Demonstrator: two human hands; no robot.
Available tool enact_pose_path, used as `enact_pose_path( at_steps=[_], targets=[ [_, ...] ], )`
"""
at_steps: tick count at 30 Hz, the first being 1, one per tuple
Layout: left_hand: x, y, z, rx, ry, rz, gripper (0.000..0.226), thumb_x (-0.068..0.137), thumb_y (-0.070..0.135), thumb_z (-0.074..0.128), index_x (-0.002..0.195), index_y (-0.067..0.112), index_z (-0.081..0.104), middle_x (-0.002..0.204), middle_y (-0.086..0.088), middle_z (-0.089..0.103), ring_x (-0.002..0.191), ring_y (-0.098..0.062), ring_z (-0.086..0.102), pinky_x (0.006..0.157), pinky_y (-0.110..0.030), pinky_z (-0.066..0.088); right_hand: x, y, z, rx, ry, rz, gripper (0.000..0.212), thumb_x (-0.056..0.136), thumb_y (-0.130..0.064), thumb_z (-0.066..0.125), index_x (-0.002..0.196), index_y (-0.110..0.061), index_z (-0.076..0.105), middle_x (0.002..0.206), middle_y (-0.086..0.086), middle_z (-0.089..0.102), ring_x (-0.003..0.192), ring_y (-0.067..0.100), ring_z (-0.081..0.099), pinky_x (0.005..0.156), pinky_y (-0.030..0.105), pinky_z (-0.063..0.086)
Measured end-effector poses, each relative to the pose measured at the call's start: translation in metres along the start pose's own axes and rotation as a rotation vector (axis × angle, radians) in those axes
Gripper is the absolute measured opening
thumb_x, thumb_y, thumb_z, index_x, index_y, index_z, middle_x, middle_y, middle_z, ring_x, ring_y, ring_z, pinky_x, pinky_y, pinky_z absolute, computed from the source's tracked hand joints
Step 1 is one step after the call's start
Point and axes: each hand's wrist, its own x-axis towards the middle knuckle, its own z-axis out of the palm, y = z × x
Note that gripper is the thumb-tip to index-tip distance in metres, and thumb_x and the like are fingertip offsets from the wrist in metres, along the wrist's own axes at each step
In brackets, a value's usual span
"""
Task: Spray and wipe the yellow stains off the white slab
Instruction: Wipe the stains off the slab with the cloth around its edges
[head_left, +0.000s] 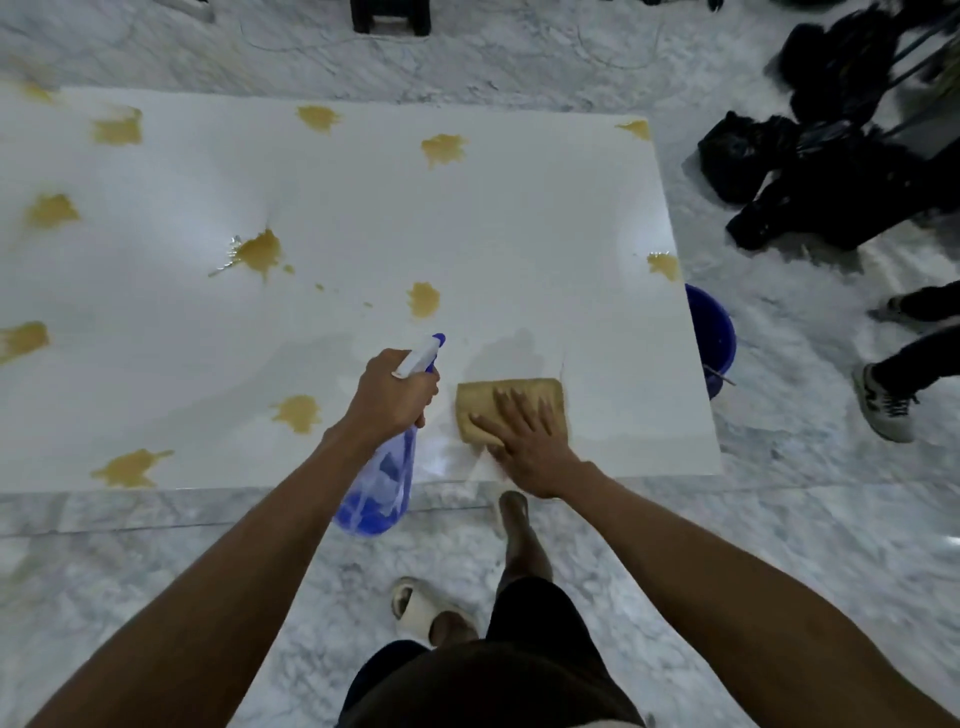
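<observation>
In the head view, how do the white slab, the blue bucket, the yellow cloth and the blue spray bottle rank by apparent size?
1. White slab.
2. Translucent blue spray bottle, though held nearer the camera.
3. Folded yellow cloth and blue bucket: unsure, since the slab hides part of the bucket.

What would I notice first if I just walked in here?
Yellow stains dotted all over the white slab. Near its front edge, the right hand presses a cloth flat while the left hand holds a blue spray bottle.

Marble-floored indoor room (519, 62), blue bucket (714, 338), black bags (810, 171).
</observation>
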Motion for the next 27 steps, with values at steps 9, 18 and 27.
enact_pose_path(
  at_steps=[9,18,27],
  targets=[
    [-0.054,0.038,-0.041,0.031,0.043,0.158,0.041,0.083,0.026,0.057,0.088,-0.013,0.065,0.076,-0.017,0.067,0.044,-0.023,0.055,0.051,-0.029,0.049,-0.006,-0.055,-0.153,1.471,0.394,0.358,0.029,0.105,-0.032,0.044,0.108,-0.014,0.067,0.108,0.006,0.067,0.1,0.025,0.062,0.088,0.037,0.048],
    [-0.054,0.086,-0.072,0.045,0.032,0.162,0.024,0.08,0.016,0.057,0.079,-0.007,0.064,0.075,-0.021,0.066,0.039,-0.021,0.051,0.051,-0.029,0.046,0.034,-0.086,-0.215,2.079,0.318,0.145,0.055,0.101,-0.04,0.036,0.134,-0.002,0.059,0.131,0.019,0.064,0.114,0.035,0.064,0.107,0.051,0.045],
    [0.031,0.115,-0.092,0.112,0.011,0.026,0.011,0.07,0.009,0.056,0.079,0.004,0.061,0.072,-0.022,0.057,0.044,-0.028,0.054,0.054,-0.027,0.049,0.125,-0.067,-0.247,2.033,0.236,0.239,0.054,0.104,-0.047,0.036,0.13,-0.007,0.063,0.126,0.015,0.068,0.109,0.031,0.067,0.097,0.045,0.052]
  ],
)
